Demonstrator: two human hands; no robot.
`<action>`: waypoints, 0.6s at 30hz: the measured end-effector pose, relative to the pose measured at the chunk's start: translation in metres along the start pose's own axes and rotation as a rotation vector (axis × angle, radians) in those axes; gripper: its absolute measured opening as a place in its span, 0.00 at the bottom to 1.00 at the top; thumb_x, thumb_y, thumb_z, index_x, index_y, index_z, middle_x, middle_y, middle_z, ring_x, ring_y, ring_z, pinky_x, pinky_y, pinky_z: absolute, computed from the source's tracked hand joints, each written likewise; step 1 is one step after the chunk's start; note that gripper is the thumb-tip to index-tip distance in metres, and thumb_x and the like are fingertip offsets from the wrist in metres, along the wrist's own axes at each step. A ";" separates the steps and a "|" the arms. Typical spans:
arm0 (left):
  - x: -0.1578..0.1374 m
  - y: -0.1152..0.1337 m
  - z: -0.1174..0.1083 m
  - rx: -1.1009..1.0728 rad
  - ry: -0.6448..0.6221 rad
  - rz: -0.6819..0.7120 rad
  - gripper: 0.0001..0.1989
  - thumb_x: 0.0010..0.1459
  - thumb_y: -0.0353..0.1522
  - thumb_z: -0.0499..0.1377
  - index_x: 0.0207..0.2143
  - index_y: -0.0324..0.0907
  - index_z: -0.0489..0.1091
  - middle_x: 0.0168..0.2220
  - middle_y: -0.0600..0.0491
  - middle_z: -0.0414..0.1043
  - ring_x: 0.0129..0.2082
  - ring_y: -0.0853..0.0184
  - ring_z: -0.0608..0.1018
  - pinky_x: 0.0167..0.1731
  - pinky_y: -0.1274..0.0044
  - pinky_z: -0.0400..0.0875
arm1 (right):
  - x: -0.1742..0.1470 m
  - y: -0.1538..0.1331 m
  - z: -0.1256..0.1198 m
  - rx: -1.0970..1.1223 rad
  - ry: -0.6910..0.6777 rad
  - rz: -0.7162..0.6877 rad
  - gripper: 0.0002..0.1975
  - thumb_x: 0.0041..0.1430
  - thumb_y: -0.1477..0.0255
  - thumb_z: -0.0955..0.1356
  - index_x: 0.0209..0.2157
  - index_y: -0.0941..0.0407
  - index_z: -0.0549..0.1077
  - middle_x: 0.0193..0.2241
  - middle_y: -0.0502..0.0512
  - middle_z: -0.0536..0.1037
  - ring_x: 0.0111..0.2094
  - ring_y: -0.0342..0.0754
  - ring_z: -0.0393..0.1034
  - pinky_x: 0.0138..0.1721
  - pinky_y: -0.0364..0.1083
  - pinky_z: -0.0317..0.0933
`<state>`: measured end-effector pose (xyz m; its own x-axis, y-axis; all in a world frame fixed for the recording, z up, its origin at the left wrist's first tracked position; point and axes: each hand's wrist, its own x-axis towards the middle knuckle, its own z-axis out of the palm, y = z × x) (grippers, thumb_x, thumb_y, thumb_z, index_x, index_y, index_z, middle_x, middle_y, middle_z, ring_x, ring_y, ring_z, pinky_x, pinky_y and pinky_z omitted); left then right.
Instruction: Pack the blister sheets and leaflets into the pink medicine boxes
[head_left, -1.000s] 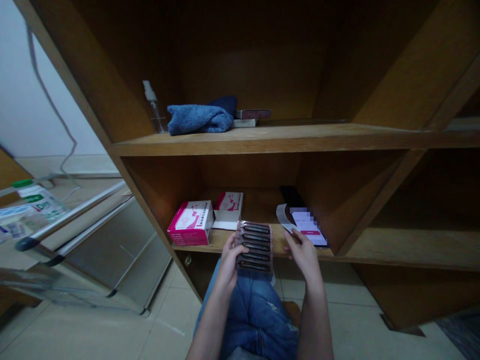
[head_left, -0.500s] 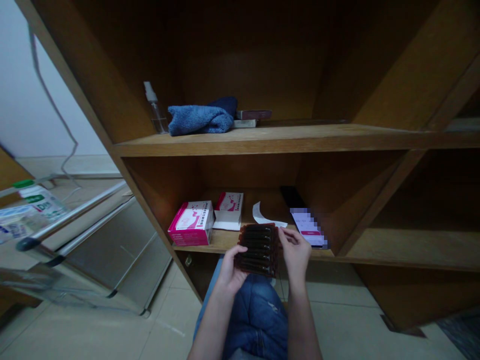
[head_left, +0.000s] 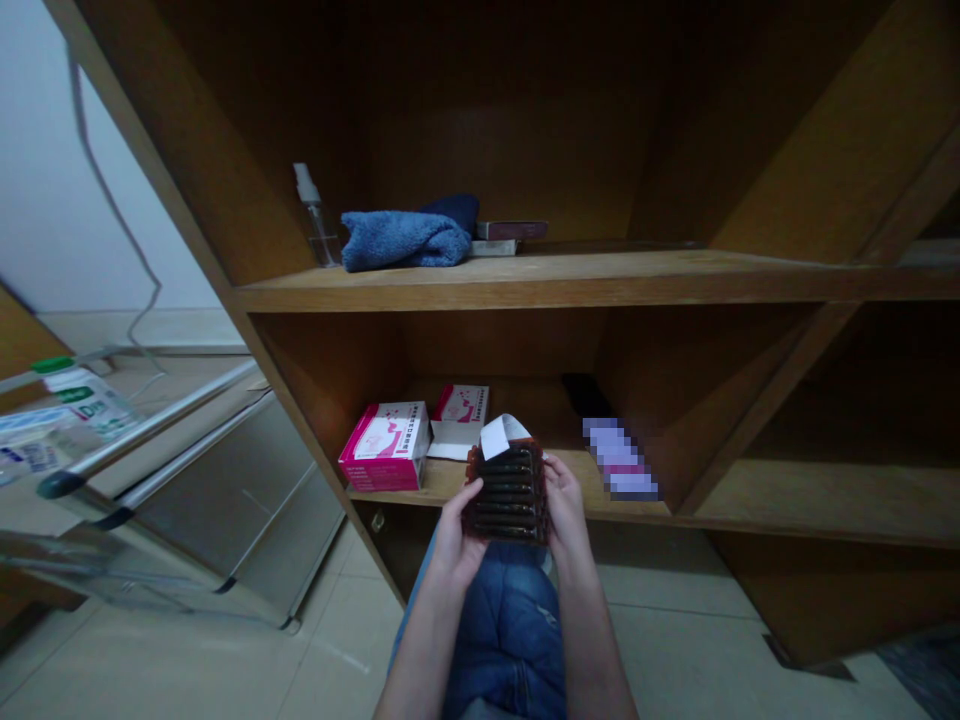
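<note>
A brown plastic strip of dark oral-liquid vials (head_left: 510,497) is held up over my knees, before the front edge of the lower shelf. My left hand (head_left: 459,530) grips its left side, thumb on top. On the opposite side my right hand (head_left: 564,505) has its fingers closed on the right edge. A white paper strip (head_left: 496,437) curls over the far end of the vials; what holds it there I cannot tell. Just beyond, a pink and white box (head_left: 386,445) and an open box of the same print (head_left: 459,410) with its white flap toward me rest on the shelf.
At the right of the lower shelf (head_left: 600,507) lies a phone (head_left: 621,458) with a lit, blurred screen, a black object (head_left: 583,393) behind it. The upper shelf holds a spray bottle (head_left: 319,225), a blue towel (head_left: 405,238) and flat boxes (head_left: 512,230). A metal-framed cart (head_left: 172,420) stands left.
The white paper strip has gone from the shelf to the far end of the vial strip, curled over it. My right hand has shifted left and now grips the vial strip's right edge.
</note>
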<state>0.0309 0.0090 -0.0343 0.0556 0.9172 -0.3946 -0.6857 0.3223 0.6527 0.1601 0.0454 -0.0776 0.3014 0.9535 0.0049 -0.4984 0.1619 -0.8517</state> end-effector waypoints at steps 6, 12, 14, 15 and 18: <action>0.001 0.000 -0.002 -0.116 -0.029 -0.024 0.14 0.49 0.32 0.61 0.40 0.36 0.71 0.34 0.49 0.78 0.35 0.62 0.79 0.37 0.73 0.72 | -0.006 -0.005 0.007 -0.025 -0.106 0.002 0.18 0.37 0.64 0.74 0.31 0.55 0.70 0.29 0.53 0.79 0.30 0.49 0.73 0.31 0.46 0.66; 0.002 -0.002 -0.001 -0.084 -0.046 -0.016 0.18 0.50 0.35 0.61 0.43 0.37 0.70 0.38 0.47 0.77 0.42 0.59 0.77 0.41 0.71 0.71 | -0.006 -0.007 0.007 -0.005 -0.095 -0.003 0.19 0.36 0.64 0.75 0.31 0.56 0.71 0.29 0.52 0.78 0.30 0.48 0.73 0.33 0.46 0.66; 0.002 -0.003 0.000 -0.055 -0.062 0.001 0.18 0.50 0.36 0.61 0.43 0.39 0.71 0.38 0.47 0.77 0.43 0.58 0.76 0.42 0.71 0.71 | -0.006 -0.006 0.005 0.002 -0.086 0.006 0.18 0.36 0.65 0.75 0.31 0.56 0.71 0.28 0.52 0.78 0.29 0.48 0.72 0.32 0.45 0.66; 0.002 -0.003 0.000 -0.034 -0.065 0.010 0.18 0.49 0.37 0.61 0.43 0.40 0.71 0.39 0.47 0.77 0.44 0.58 0.76 0.42 0.71 0.71 | -0.006 -0.005 0.004 0.003 -0.078 0.004 0.17 0.37 0.65 0.75 0.30 0.56 0.71 0.28 0.51 0.78 0.29 0.47 0.72 0.31 0.45 0.65; 0.002 -0.004 -0.001 0.029 -0.078 0.029 0.20 0.47 0.38 0.63 0.44 0.43 0.71 0.41 0.48 0.76 0.46 0.58 0.75 0.43 0.72 0.71 | -0.004 -0.004 0.002 -0.004 -0.049 -0.011 0.14 0.38 0.67 0.74 0.28 0.55 0.69 0.26 0.50 0.77 0.26 0.46 0.71 0.27 0.43 0.64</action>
<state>0.0334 0.0091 -0.0383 0.0932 0.9412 -0.3247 -0.6668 0.3012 0.6816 0.1591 0.0410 -0.0732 0.2667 0.9630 0.0395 -0.4918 0.1712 -0.8537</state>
